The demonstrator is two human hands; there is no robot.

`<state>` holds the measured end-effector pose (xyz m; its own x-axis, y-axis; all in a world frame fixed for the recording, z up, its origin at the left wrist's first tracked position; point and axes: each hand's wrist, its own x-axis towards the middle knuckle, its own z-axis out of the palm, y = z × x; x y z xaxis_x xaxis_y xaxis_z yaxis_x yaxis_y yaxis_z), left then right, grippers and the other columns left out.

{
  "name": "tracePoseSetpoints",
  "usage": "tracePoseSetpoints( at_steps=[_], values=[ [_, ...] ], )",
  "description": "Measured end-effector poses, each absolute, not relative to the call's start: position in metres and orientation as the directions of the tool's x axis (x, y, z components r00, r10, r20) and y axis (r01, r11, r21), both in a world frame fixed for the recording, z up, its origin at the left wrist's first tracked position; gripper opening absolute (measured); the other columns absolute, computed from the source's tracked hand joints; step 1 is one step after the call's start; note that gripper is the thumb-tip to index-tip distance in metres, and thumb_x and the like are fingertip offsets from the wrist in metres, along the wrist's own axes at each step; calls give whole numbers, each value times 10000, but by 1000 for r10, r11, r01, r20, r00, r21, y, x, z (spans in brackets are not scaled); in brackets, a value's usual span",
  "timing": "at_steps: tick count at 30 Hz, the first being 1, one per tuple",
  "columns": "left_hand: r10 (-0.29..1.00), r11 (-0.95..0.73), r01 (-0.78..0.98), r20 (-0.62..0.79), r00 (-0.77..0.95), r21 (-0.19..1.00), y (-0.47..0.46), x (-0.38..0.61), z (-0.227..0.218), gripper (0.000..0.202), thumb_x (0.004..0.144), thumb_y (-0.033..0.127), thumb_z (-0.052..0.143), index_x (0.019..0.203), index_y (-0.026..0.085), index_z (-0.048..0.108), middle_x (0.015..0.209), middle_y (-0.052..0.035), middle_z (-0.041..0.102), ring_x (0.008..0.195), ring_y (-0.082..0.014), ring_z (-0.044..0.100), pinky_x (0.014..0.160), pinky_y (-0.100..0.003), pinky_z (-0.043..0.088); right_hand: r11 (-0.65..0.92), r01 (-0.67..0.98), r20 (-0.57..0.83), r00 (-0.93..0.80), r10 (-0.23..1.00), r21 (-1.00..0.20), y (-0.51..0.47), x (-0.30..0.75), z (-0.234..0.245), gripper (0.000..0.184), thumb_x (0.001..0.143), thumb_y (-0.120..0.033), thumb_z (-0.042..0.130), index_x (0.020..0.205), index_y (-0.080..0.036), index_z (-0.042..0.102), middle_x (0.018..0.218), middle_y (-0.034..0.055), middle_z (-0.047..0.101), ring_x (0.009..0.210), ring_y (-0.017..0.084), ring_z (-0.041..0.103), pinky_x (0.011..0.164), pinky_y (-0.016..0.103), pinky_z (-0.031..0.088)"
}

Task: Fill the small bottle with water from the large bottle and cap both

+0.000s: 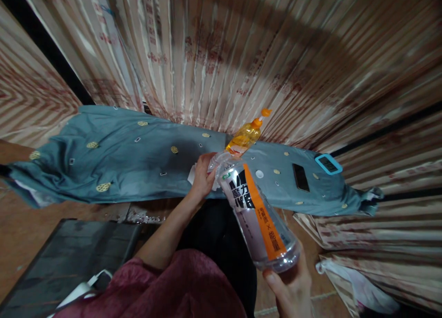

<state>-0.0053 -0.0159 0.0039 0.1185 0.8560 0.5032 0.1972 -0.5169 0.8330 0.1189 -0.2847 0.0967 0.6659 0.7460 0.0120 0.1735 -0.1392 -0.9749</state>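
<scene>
A big clear plastic bottle [250, 212] with a silver, black and orange label is tilted in front of me, its base towards me on the right. My right hand [293, 283] is closed round the base. At the other end my left hand [203, 177] grips the clear neck part, though its exact fingertip contact is partly hidden. White tissue-like material [192, 174] shows beside my left hand. Just beyond the bottle's neck stands a pump bottle [246, 136] with yellow-orange liquid and an orange pump head.
A long narrow surface covered with grey-green cloth [124, 156] runs across in front. On its right lie a dark phone [301, 177] and a blue-framed digital timer [328, 164]. Striped curtains [221, 55] hang behind. A dark low table [86, 249] with a white device [81, 292] is lower left.
</scene>
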Motion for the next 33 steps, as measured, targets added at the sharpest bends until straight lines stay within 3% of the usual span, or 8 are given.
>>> tracePoseSetpoints(
  at_steps=[13,33],
  values=[
    [868,-496,171,485,106,851,-16,-6,4,506,974,598,496,1255,200,633,1207,-125,670,1151,-301,626,1029,-501,501,-122,136,-4,655,756,-983,-286,123,92,876,589,-485,928,1338,-221,558,1182,120,745,1072,340,726,866,412,585],
    [858,-513,198,503,101,835,-15,-4,0,604,968,698,435,1257,207,636,1195,-130,663,1143,-298,625,1020,-488,507,-170,130,-35,685,728,-977,-282,112,105,894,622,-571,886,1361,-215,530,1219,122,723,1118,329,700,921,407,551]
  ],
)
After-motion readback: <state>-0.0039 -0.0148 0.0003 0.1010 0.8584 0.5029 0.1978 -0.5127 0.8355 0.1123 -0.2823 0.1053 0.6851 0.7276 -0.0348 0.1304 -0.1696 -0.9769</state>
